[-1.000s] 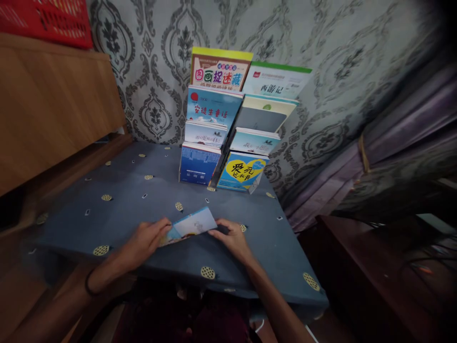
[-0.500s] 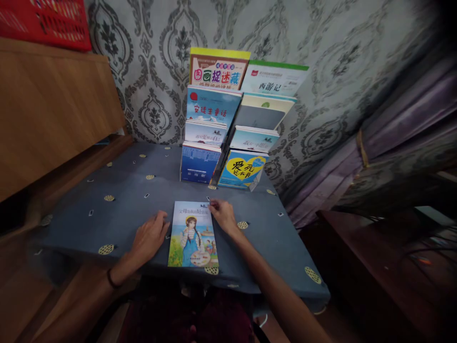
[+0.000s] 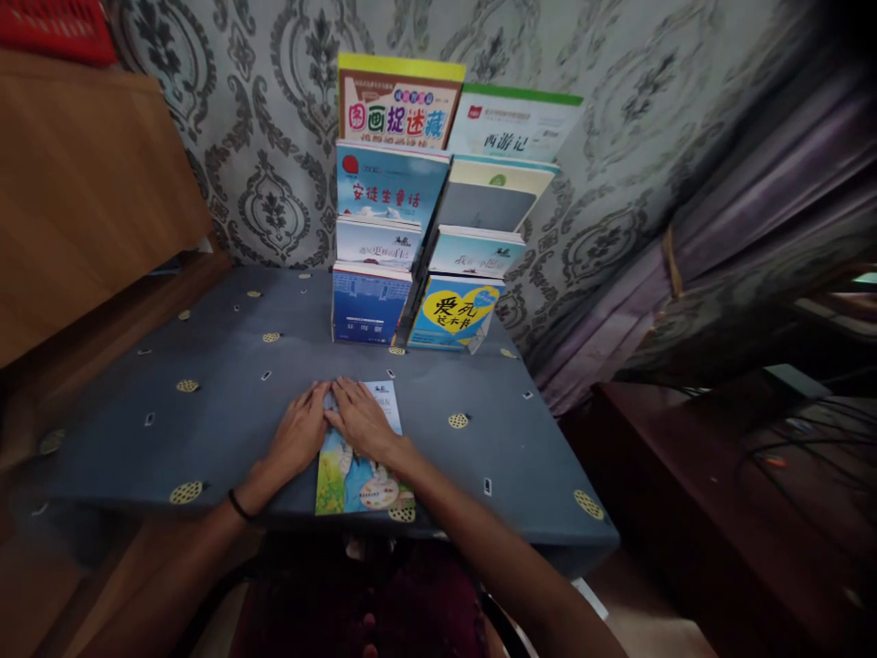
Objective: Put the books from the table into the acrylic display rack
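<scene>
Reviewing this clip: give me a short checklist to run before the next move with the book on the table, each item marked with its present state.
1. Thin paperback book with an illustrated girl on its cover lies flat on the grey-blue spotted tablecloth: ok.
2. Left hand on the book's left edge: ok.
3. Right hand flat on the cover: ok.
4. Near edge inside the table edge: cannot tell.
5. Tiered display rack of books upright, apart from the hands: ok.

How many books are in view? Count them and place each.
9: one book flat under both hands; eight in the rack, four in the left column, four in the right. More may be hidden behind.
</scene>
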A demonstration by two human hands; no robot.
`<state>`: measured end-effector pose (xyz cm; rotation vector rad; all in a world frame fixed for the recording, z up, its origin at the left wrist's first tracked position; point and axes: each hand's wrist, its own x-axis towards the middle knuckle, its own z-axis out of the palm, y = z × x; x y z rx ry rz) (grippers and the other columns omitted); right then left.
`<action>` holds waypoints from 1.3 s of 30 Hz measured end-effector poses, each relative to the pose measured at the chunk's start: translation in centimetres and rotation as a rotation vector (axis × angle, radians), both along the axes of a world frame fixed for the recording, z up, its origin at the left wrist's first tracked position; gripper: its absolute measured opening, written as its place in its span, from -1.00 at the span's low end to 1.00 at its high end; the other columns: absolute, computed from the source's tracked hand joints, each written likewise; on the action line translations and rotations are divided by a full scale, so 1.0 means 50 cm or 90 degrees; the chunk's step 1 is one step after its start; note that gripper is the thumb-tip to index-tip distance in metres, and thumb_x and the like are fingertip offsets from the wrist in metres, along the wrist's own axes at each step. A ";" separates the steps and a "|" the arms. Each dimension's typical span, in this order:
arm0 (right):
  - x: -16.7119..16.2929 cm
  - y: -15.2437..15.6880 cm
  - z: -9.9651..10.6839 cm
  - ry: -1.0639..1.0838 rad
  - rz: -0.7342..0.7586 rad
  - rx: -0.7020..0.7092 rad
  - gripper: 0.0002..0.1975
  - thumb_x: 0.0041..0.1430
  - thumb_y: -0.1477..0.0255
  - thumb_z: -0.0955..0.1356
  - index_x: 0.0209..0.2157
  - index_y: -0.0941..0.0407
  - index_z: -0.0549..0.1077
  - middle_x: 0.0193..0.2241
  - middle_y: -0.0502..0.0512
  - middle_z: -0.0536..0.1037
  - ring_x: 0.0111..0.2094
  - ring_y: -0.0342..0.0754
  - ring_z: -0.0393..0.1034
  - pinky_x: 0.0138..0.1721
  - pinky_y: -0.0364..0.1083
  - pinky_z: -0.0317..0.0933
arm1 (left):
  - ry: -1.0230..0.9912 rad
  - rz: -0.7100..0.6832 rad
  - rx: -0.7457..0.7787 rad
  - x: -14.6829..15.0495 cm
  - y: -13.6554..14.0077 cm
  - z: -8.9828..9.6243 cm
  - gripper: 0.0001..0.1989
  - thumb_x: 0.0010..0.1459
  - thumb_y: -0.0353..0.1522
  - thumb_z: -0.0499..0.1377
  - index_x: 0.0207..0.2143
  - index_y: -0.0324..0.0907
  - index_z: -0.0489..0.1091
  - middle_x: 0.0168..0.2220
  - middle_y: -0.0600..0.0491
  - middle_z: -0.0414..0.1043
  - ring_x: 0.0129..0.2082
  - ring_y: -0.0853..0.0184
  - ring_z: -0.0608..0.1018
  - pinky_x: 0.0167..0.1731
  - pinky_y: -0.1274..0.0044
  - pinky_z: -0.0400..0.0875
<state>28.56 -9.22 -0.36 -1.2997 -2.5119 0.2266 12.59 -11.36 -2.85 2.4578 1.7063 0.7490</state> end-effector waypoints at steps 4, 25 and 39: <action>0.053 0.014 -0.014 -0.005 -0.045 0.014 -0.38 0.41 0.15 0.17 0.30 0.30 0.24 0.30 0.39 0.29 0.35 0.11 0.11 0.35 0.14 0.01 | 0.050 0.027 -0.001 0.006 -0.006 0.014 -0.55 0.34 -0.38 -0.09 0.25 -0.27 0.14 0.19 -0.27 0.38 0.26 0.06 0.37 0.14 0.18 0.36; 0.114 -0.224 -0.011 -0.044 -0.021 -0.007 -0.27 0.38 0.09 0.20 0.40 0.23 0.02 0.40 0.31 0.07 0.44 0.16 -0.16 0.40 0.28 -0.24 | 0.058 0.018 -0.034 0.015 -0.011 0.023 -0.54 0.36 -0.38 -0.13 0.25 -0.37 0.15 0.25 -0.28 0.32 0.33 0.02 0.26 0.22 0.15 0.24; -0.006 -0.110 0.023 -0.080 0.185 -0.012 -0.26 0.39 -0.01 0.11 0.34 0.25 0.16 0.36 0.33 0.18 0.41 0.13 -0.05 0.40 0.27 -0.21 | -0.168 -0.048 -0.161 -0.053 0.072 0.069 -0.60 0.35 -0.28 -0.13 0.12 -0.24 0.26 0.03 -0.13 0.57 0.15 0.19 0.50 0.16 0.26 0.34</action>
